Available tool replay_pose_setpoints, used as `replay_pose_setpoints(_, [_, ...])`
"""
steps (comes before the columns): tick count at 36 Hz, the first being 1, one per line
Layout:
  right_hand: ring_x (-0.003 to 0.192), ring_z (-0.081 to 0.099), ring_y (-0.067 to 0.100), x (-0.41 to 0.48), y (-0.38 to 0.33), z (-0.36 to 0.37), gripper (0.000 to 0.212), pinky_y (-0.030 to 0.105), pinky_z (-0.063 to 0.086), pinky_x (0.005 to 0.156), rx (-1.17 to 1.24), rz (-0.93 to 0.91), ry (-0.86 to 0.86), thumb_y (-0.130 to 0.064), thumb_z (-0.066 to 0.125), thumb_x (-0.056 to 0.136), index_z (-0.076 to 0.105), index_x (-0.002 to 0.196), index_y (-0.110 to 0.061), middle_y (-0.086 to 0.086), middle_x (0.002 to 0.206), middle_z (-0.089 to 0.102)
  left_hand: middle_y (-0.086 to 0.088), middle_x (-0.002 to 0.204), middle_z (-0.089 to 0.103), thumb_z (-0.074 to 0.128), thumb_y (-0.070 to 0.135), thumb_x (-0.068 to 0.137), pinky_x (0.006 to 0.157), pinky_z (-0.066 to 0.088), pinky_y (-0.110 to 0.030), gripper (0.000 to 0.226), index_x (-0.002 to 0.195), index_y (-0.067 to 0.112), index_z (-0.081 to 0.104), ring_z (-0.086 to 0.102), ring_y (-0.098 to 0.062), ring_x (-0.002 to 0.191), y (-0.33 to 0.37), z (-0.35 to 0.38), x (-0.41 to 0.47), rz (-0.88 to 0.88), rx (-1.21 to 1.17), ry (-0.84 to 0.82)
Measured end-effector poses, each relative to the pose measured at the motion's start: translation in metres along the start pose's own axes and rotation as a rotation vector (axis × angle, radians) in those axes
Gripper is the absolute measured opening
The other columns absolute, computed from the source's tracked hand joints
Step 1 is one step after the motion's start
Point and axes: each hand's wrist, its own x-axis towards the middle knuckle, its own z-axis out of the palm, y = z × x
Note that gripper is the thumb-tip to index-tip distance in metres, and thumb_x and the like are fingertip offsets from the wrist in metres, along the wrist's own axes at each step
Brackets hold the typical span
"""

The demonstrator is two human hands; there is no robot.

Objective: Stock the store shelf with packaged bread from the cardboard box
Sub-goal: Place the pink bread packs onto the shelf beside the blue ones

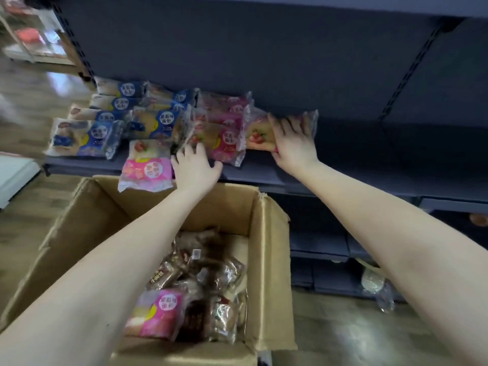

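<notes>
Plenty of brown bread packs (206,265) sit in the open cardboard box (266,260) at the bottom of the frame, plus one pink pack (161,313) lying on top near the front. Up on the dark shelf (343,165), blue packs (105,120) are stacked at upper left, with pink strawberry packs (227,114) beside them. One loose pink one (146,165) hangs over the shelf edge. Left hand (196,165) is spread flat, fingertips on the pink pile. Right hand (293,138) lies open over the end pack (260,133), fingers splayed on top. Labels have Chinese print, too blurry to read.
</notes>
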Motion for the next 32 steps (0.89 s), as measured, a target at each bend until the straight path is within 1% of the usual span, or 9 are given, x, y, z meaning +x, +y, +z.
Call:
replay_pose_setpoints(5, [0.145,0.012,0.028,-0.006,0.027,0.006,0.080,0.050,-0.002,0.116,0.009,-0.036,-0.068,-0.023,0.057,0.087,0.011,0.152,-0.014,0.009,0.151,0.030,-0.019,0.139,0.045,0.051,0.040,0.092,0.111,0.023,-0.054,0.053,0.131,0.005,0.047,0.035,-0.040,0.131,0.033,0.021,0.004,0.099,-0.016,0.003])
replay_pose_setpoints(10, [0.142,0.016,0.032,0.001,0.050,0.016,0.083,0.059,0.002,0.115,0.005,0.081,-0.110,-0.028,0.060,0.085,0.012,0.151,-0.014,0.012,0.146,0.032,-0.011,0.159,0.015,0.052,0.038,0.088,0.113,0.014,-0.058,0.068,0.147,0.015,0.029,0.011,-0.043,0.142,0.054,0.032,0.025,0.127,0.006,-0.100])
replay_pose_setpoints(14, [0.142,0.015,0.032,0.010,0.055,0.035,0.079,0.059,0.000,0.114,0.044,0.158,-0.128,-0.024,0.057,0.088,0.011,0.151,-0.014,0.010,0.146,0.031,-0.010,0.161,-0.004,0.052,0.049,0.087,0.113,0.003,-0.062,0.076,0.150,0.021,0.020,-0.007,-0.048,0.143,0.056,0.041,0.042,0.084,0.040,-0.128])
replay_pose_setpoints(16, [0.142,0.015,0.032,0.017,0.053,0.045,0.078,0.058,0.000,0.113,0.046,0.160,-0.117,-0.021,0.057,0.089,0.010,0.151,-0.014,0.010,0.147,0.030,-0.011,0.161,-0.004,0.048,0.059,0.086,0.113,0.000,-0.062,0.080,0.152,0.023,0.017,-0.008,-0.048,0.143,0.055,0.045,0.049,0.101,0.064,-0.099])
replay_pose_setpoints(19, [0.141,0.016,0.030,0.033,0.047,0.056,0.078,0.059,-0.001,0.113,0.036,0.152,-0.079,-0.014,0.058,0.085,0.015,0.150,-0.015,0.009,0.146,0.032,-0.014,0.160,0.004,0.034,0.069,0.083,0.115,0.000,-0.060,0.084,0.151,0.021,0.024,-0.003,-0.046,0.144,0.056,0.050,0.059,0.100,0.065,-0.019])
replay_pose_setpoints(21, [0.142,0.015,0.028,0.045,0.044,0.063,0.077,0.061,0.001,0.112,0.047,0.156,-0.061,-0.007,0.056,0.083,0.019,0.149,-0.015,0.008,0.147,0.032,-0.014,0.160,0.006,0.032,0.070,0.083,0.115,0.000,-0.059,0.084,0.150,0.019,0.027,-0.002,-0.044,0.145,0.059,0.053,0.066,0.077,0.066,0.017])
replay_pose_setpoints(24, [0.145,0.011,0.027,0.060,0.038,0.072,0.074,0.063,0.004,0.111,0.077,0.196,-0.080,-0.002,0.053,0.082,0.022,0.148,-0.017,0.006,0.150,0.030,-0.012,0.161,0.002,0.037,0.067,0.087,0.115,-0.003,-0.058,0.081,0.151,0.019,0.023,-0.004,-0.043,0.145,0.063,0.060,0.074,0.040,0.078,0.016])
replay_pose_setpoints(29, [0.144,0.013,0.026,0.082,0.042,0.086,0.066,0.065,0.009,0.109,0.092,0.310,-0.048,-0.003,0.050,0.087,0.025,0.146,-0.019,0.003,0.149,0.032,-0.011,0.161,0.002,0.037,0.066,0.087,0.113,-0.007,-0.059,0.081,0.152,0.020,0.022,-0.006,-0.043,0.145,0.071,0.064,0.078,0.001,0.064,0.044])
replay_pose_setpoints(32, [0.145,0.012,0.025,0.096,0.046,0.094,0.064,0.065,0.007,0.109,0.104,0.341,-0.034,-0.003,0.050,0.088,0.027,0.146,-0.019,0.002,0.150,0.032,-0.012,0.161,0.005,0.037,0.065,0.087,0.113,-0.006,-0.060,0.079,0.151,0.021,0.025,-0.004,-0.044,0.145,0.069,0.069,0.078,-0.009,0.054,0.065])
